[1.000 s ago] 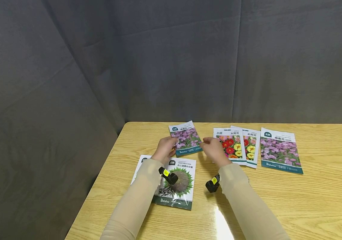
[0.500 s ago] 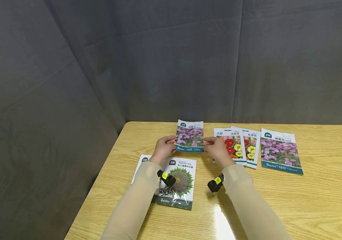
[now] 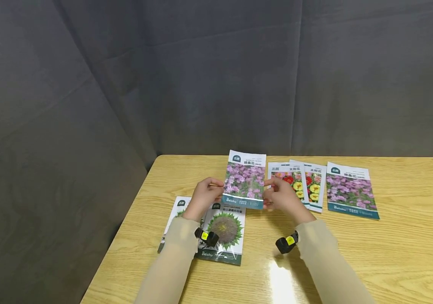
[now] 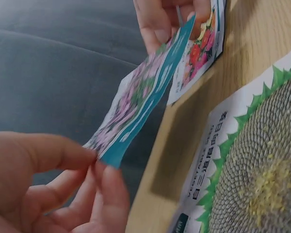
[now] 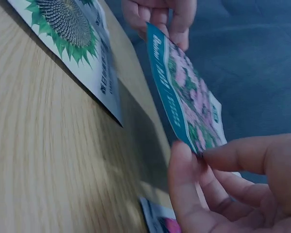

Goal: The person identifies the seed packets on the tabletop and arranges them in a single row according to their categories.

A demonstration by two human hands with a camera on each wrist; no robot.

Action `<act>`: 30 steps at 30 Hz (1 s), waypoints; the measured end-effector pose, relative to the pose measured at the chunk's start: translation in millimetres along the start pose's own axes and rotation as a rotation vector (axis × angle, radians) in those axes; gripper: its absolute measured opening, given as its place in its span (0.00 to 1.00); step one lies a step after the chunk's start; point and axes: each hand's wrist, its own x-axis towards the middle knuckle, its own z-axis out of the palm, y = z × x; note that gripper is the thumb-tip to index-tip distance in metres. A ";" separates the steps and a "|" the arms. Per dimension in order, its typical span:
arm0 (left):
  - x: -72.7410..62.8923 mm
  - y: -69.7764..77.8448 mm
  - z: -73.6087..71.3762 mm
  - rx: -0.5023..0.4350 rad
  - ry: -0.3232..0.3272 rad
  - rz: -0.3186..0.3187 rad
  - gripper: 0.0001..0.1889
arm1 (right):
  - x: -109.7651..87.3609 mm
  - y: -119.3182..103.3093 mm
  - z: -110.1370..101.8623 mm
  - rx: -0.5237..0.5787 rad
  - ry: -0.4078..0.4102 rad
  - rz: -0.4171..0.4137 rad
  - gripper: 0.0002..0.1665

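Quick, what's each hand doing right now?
Left hand: pinching one side edge of the purple-flower packet.
Right hand: pinching the opposite side edge of the same packet.

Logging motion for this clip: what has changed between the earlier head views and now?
The purple-flower packet has moved slightly right and nearer, turning from slanted to nearly straight. The left hand and right hand pinch its side edges. The sunflower packets, red-and-yellow flower packets and far-right packet stayed put.
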 end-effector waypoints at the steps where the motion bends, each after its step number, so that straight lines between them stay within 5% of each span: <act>1: -2.7 0.0 0.2 0.018 -0.016 0.007 0.09 | -4.2 -0.1 -1.9 -0.012 0.002 -0.008 0.23; 14: -29.3 3.4 8.0 0.075 -0.229 -0.027 0.15 | -52.3 4.2 -24.2 -0.046 -0.051 -0.030 0.17; 25: -39.7 6.0 16.9 0.175 -0.302 0.033 0.08 | -71.9 -1.8 -34.5 -0.111 -0.203 0.002 0.07; 30: -43.9 5.7 22.0 0.167 -0.336 0.014 0.09 | -76.2 -1.2 -41.9 -0.119 -0.241 0.048 0.07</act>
